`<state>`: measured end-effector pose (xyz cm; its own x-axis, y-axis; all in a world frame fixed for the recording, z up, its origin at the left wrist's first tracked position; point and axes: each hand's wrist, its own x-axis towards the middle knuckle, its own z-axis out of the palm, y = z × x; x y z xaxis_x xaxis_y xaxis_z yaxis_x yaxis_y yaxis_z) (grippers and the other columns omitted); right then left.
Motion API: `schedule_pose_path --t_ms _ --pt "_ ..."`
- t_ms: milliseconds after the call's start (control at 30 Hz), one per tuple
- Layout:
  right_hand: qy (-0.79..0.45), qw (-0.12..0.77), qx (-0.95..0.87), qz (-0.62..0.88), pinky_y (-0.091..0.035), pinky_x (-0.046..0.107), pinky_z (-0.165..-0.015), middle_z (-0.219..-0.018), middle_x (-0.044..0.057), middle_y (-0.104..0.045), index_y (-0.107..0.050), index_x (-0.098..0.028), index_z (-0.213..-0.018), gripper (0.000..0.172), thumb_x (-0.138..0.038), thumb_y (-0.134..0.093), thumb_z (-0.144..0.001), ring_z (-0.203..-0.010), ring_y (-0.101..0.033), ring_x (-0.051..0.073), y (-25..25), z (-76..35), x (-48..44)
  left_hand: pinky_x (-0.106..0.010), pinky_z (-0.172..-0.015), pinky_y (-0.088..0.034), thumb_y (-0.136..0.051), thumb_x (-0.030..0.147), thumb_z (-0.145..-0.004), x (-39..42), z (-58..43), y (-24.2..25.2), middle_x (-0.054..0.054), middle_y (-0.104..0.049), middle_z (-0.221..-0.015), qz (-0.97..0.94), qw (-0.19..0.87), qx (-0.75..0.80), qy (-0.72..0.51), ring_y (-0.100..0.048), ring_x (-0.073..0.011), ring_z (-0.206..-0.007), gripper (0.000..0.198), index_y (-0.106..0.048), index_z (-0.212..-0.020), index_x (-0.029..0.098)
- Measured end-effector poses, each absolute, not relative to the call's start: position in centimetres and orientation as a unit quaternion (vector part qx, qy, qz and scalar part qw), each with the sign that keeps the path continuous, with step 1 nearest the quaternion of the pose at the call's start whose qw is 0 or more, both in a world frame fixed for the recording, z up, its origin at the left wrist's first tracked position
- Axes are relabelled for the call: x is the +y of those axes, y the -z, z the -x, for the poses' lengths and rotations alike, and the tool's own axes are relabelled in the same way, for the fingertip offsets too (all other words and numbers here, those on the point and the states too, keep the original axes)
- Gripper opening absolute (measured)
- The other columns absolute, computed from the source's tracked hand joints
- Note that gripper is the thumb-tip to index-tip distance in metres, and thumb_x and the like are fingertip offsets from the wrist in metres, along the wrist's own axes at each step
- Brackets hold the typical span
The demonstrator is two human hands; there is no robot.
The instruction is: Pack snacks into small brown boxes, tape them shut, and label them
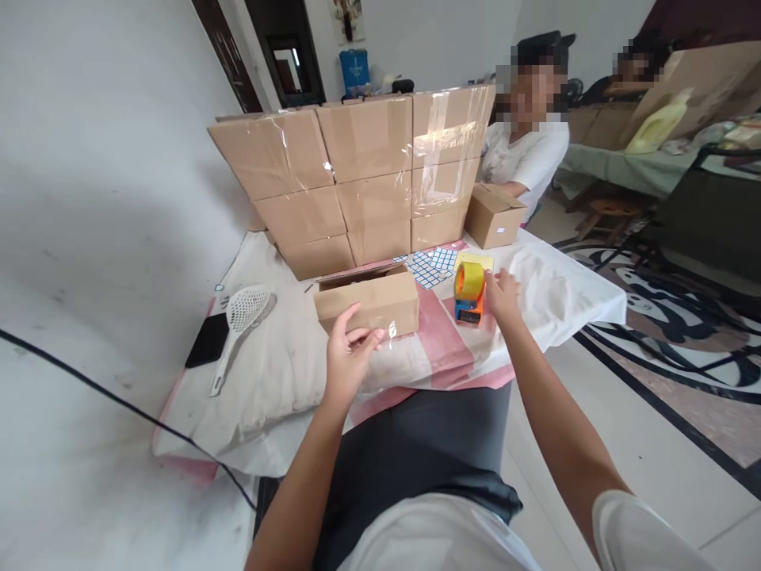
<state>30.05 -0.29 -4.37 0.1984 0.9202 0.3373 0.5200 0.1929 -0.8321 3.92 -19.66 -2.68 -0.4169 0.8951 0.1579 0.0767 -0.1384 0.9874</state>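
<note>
My left hand is at the front of a small cardboard box, its fingers apart and holding nothing; whether they touch the box I cannot tell. The box's top is partly open. A small white glint or mark shows on its front. My right hand is open just right of a tape dispenser, thumb close to the yellow roll. The dispenser has orange and blue parts and stands on the cloth. Behind it lie a yellow pad and blue-and-white label sheets.
A wall of stacked, taped cartons borders the table's back. A closed carton stands at right, near a person in white. On the left are a white slotted skimmer and a black flat object. A black cable crosses the lower left.
</note>
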Motion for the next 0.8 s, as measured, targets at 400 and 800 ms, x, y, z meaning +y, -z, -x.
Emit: schedule_pose_path --t_ms 400,800 --pt "-0.380 0.424 -0.786 0.241 -0.049 0.038 -0.084 -0.093 0.005 -0.065 -0.068 -0.022 -0.084 0.013 -0.030 -0.064 -0.093 -0.093 -0.062 0.022 -1.2 -20.4 -14.7 -0.031 -0.076 -0.058 -0.075 0.042 -0.085 -22.0 -5.5 4.6 -0.004 -0.078 -0.091 -0.464 0.305 0.568 -0.608 -0.074 -0.0195 -0.083 0.063 -0.053 -0.142 0.026" --pt "-0.407 0.312 -0.810 0.285 -0.048 0.036 -0.076 -0.095 0.005 -0.071 -0.076 -0.021 -0.098 0.020 -0.038 -0.074 -0.087 -0.083 -0.062 0.020 -3.2 -19.4 -12.8 -0.029 -0.066 -0.057 -0.071 0.042 -0.089 -21.7 -2.7 2.2 0.000 -0.073 -0.076 -0.492 0.301 0.524 -0.627 -0.068 -0.0156 -0.064 0.058 -0.050 -0.140 0.025"
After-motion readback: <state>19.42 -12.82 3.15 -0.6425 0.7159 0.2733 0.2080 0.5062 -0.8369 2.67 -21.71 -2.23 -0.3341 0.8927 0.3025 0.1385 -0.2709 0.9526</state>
